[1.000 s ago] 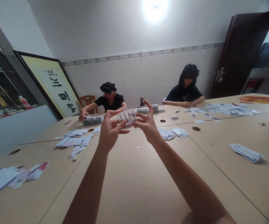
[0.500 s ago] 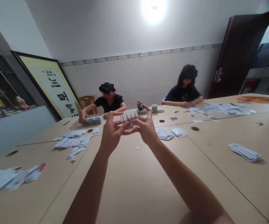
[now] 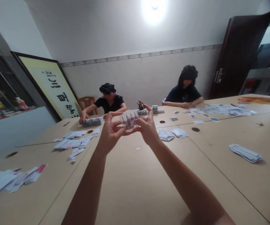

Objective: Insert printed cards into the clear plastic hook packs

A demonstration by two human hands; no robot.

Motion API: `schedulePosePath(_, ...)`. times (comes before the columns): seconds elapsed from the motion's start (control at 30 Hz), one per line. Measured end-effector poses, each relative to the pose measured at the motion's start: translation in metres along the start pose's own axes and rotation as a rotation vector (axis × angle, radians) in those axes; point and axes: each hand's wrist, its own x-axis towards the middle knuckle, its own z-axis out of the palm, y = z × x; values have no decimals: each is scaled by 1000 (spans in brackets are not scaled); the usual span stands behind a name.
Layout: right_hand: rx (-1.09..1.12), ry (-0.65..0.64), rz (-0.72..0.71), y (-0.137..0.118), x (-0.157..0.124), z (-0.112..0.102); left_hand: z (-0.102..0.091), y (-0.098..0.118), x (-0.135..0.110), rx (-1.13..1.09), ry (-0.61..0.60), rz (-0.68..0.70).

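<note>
Clear packet tipped slightly since a second ago, held raised above mid-table, left hand and right hand each pinching an end by the fingertips, which probably keeps its face unobscured.

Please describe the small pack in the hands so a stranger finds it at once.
Start at the long tan table and look above its middle. The small pale pack sits between the left hand and right hand; unlike the loose slips around, it is held in the air.
</note>
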Motion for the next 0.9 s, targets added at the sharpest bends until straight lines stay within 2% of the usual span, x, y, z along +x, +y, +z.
schedulePosePath(0.13,-98,50,-26,-2,-1,0,0,0,0,17,-2,-19)
schedulePosePath(0.33,-330,294,-295,0,5,-10,-3,-4,1,36,32,-2)
schedulePosePath(0.5,-293,407,-369,-4,8,-13,-4,-4,1,37,12,-10)
schedulePosePath(0.73,-221,398,-406,-13,3,-10,-6,-6,3,69,14,-53)
schedulePosePath(0.8,-231,324,-414,-18,-2,-6,-10,-6,4,78,16,-65)
schedulePosePath(0.9,-281,141,-389,-27,-13,6,-16,-3,4,86,14,-74)
